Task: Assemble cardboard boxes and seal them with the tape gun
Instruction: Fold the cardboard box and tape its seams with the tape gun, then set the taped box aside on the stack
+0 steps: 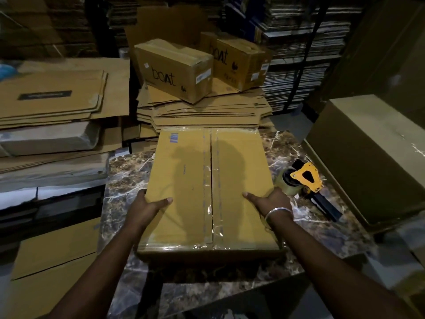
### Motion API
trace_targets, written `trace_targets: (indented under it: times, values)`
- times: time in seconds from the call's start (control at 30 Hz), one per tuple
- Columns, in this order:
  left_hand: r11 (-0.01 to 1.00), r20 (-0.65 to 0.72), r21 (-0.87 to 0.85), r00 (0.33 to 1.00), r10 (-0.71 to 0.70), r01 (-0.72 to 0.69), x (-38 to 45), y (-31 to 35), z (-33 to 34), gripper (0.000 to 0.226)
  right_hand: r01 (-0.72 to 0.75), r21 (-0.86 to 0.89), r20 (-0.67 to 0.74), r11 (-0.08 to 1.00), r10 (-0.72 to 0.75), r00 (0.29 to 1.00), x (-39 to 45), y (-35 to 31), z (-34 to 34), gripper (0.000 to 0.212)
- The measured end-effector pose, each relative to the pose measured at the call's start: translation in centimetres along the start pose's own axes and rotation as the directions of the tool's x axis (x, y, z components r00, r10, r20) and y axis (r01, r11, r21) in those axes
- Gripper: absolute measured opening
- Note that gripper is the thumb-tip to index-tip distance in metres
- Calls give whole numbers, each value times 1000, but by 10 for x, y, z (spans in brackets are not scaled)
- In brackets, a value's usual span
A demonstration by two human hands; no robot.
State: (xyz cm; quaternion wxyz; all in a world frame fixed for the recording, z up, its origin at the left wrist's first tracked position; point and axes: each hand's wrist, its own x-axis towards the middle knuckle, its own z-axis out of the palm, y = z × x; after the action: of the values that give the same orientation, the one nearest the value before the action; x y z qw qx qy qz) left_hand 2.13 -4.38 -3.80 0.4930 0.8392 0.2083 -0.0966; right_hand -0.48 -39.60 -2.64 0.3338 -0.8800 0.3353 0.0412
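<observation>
Both hands, left hand (147, 204) and right hand (268, 200), grip the taped box (207, 180), fingers hidden under its sides.

Tape gun (305, 180) on table (124, 171), right of box (207, 180).

dim overall; light from above-front; two soft shadows on box top (239, 162); glare on tape strip (210, 180); corners dark, edges bowed, slightly blurred.
</observation>
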Motion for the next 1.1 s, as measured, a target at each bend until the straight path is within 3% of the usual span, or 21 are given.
trace_targets:
  times: [0.13,0.23,0.37,0.47,0.67,0.87,1.03,1.1]
  values:
    - [1000,-30,-22,999,-13,12,-16,10,7,76,21,-32,-1,999,-21,1000,-3,-1,-16,76]
    - [999,-52,-47,998,-22,19,-33,22,7,57,45,-23,11,999,-45,999,-7,5,-31,70]
    - [995,-14,-101,1000,11,-12,-47,39,0,65,62,20,-19,998,-62,998,-17,9,-57,73]
    - [989,35,-126,996,79,-74,-55,61,0,63,60,60,-73,996,-56,996,-29,12,-86,60]
    - [970,185,-165,961,206,-177,-74,104,13,61,-34,174,-196,984,68,978,-71,45,-135,84]
    - [941,399,-104,853,336,-321,-101,121,38,57,-161,243,-350,957,241,905,-150,92,-169,60]
    - [922,564,-128,738,371,-366,-133,131,83,42,-272,352,-428,896,412,804,-202,148,-185,73]
    - [926,624,-133,696,355,-353,-149,134,106,40,-299,425,-434,855,482,761,-220,174,-190,67]
